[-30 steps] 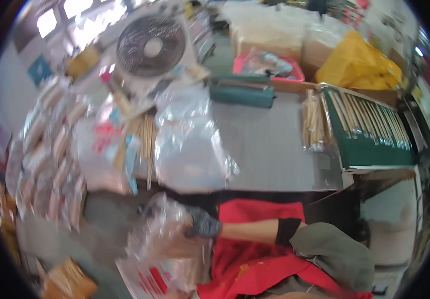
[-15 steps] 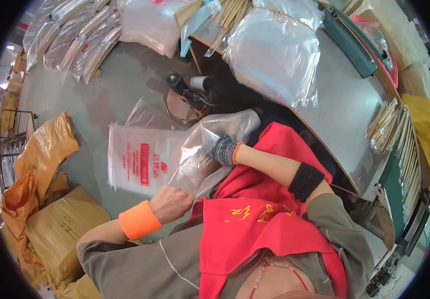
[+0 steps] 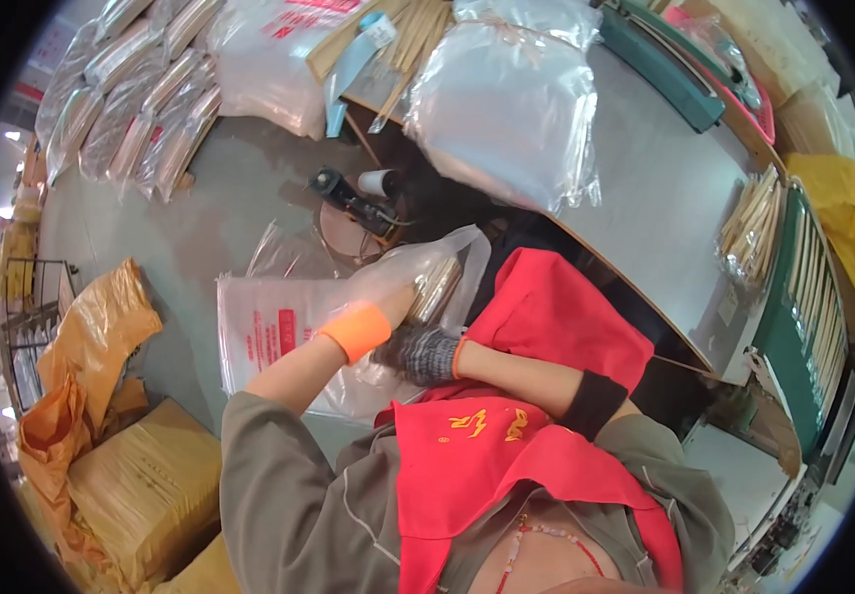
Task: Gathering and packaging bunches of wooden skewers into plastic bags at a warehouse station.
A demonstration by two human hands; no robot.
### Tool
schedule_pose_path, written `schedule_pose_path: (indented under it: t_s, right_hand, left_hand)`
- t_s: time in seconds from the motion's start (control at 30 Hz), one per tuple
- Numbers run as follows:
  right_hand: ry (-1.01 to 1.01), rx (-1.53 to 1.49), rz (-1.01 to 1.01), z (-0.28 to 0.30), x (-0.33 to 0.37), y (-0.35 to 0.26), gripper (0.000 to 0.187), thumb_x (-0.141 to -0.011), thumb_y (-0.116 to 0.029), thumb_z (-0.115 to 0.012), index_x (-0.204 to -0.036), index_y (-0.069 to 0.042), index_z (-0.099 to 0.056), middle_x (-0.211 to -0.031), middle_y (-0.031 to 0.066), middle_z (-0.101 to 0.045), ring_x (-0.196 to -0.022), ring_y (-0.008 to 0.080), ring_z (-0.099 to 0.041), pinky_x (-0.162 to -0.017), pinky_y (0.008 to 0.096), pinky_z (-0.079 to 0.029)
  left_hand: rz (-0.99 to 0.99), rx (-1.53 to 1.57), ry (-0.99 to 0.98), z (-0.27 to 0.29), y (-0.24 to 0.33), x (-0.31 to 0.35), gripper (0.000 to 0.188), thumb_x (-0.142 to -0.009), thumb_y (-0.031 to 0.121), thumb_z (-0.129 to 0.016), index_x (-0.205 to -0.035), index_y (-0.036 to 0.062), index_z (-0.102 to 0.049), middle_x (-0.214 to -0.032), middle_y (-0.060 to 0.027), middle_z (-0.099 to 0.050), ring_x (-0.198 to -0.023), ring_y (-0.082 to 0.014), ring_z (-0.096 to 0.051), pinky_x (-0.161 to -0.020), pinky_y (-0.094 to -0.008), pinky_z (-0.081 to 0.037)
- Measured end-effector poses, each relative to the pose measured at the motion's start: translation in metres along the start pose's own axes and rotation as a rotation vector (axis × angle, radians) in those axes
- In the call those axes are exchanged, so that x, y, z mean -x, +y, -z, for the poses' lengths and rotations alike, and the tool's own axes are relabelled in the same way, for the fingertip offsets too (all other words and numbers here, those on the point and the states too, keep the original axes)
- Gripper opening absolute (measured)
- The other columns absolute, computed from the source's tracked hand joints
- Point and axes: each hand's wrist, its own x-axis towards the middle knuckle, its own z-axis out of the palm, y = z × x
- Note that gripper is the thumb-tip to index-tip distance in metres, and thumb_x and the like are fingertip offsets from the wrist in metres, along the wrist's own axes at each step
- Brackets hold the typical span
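A clear plastic bag (image 3: 462, 247) lies bunched in front of me, with a bundle of thin wrapped sticks (image 3: 437, 287) showing inside it. My bare left hand (image 3: 396, 297), with an orange wristband, reaches into the bag and lies against the bundle's left side; its fingers are mostly hidden by the film. My right hand (image 3: 419, 354), in a grey knitted glove, is at the bundle's near end. Its fingers are smeared and partly hidden. Below both hands rests a stack of flat clear bags with red print (image 3: 249, 322).
A black device with a white spool (image 3: 358, 198) stands beyond the bags. Filled stick packs (image 3: 150, 109) lie far left, and a clear bag pile (image 3: 506, 109) tops the grey table (image 3: 645, 218). A tan wrapped box (image 3: 150, 475) is at left, a green tray of sticks (image 3: 808, 307) at right.
My left hand has moved from the bag's near edge up into the bag beside the bundle. The gloved right hand has come out and down to the near end. More of the bundle shows.
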Motion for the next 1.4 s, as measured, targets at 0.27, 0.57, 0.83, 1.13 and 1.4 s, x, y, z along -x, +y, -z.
schedule_pose_path:
  t_s: [0.27, 0.57, 0.83, 1.13, 1.4]
  right_hand:
    - [0.072, 0.041, -0.141, 0.067, 0.080, 0.017, 0.043, -0.073, -0.036, -0.064, -0.109, -0.012, -0.059, -0.112, 0.0105, -0.059, -0.109, 0.0315, -0.052, -0.092, 0.0478, -0.040]
    - [0.306, -0.337, -0.307, 0.023, 0.012, 0.008, 0.028, -0.082, -0.032, -0.056, -0.078, -0.006, -0.063, -0.073, 0.0142, -0.062, -0.071, 0.0328, -0.060, -0.069, 0.0389, -0.048]
    - [0.306, -0.326, 0.021, 0.051, 0.010, -0.009, 0.028, -0.071, -0.036, -0.065, -0.071, -0.009, -0.059, -0.068, 0.0134, -0.058, -0.069, 0.0349, -0.059, -0.062, 0.0431, -0.047]
    - [-0.046, -0.109, -0.044, 0.057, 0.042, -0.029, 0.024, -0.069, -0.035, -0.065, -0.069, -0.011, -0.061, -0.068, 0.0095, -0.060, -0.069, 0.0303, -0.062, -0.061, 0.0423, -0.048]
    - [-0.092, -0.371, -0.219, 0.043, 0.062, -0.023, 0.019, -0.079, -0.028, -0.060, -0.089, -0.012, -0.062, -0.084, 0.0109, -0.062, -0.081, 0.0300, -0.061, -0.068, 0.0394, -0.049]
  left_hand:
    - [-0.008, -0.087, 0.098, -0.008, -0.025, -0.006, 0.045, -0.084, 0.023, -0.052, -0.125, 0.0069, -0.047, -0.101, -0.0154, -0.061, -0.098, -0.0327, -0.057, -0.088, -0.0399, -0.045]
    - [0.068, -0.215, 0.199, -0.026, -0.037, 0.056, 0.035, -0.085, 0.026, -0.052, -0.116, 0.0102, -0.055, -0.104, -0.0156, -0.060, -0.100, -0.0307, -0.057, -0.087, -0.0387, -0.046]
    - [0.988, 0.099, -0.281, 0.104, -0.020, 0.088, 0.045, -0.085, 0.026, -0.051, -0.127, 0.0097, -0.048, -0.117, -0.0182, -0.051, -0.108, -0.0317, -0.051, -0.089, -0.0398, -0.044]
    - [0.375, 0.062, 0.284, 0.089, -0.017, 0.067, 0.035, -0.073, 0.026, -0.069, -0.101, 0.0083, -0.058, -0.091, -0.0148, -0.060, -0.088, -0.0334, -0.057, -0.069, -0.0425, -0.046]
    - [0.451, 0.640, 0.307, 0.034, 0.085, 0.105, 0.015, -0.078, 0.015, -0.061, -0.091, 0.0096, -0.057, -0.068, -0.0159, -0.059, -0.060, -0.0348, -0.059, -0.052, -0.0422, -0.045]
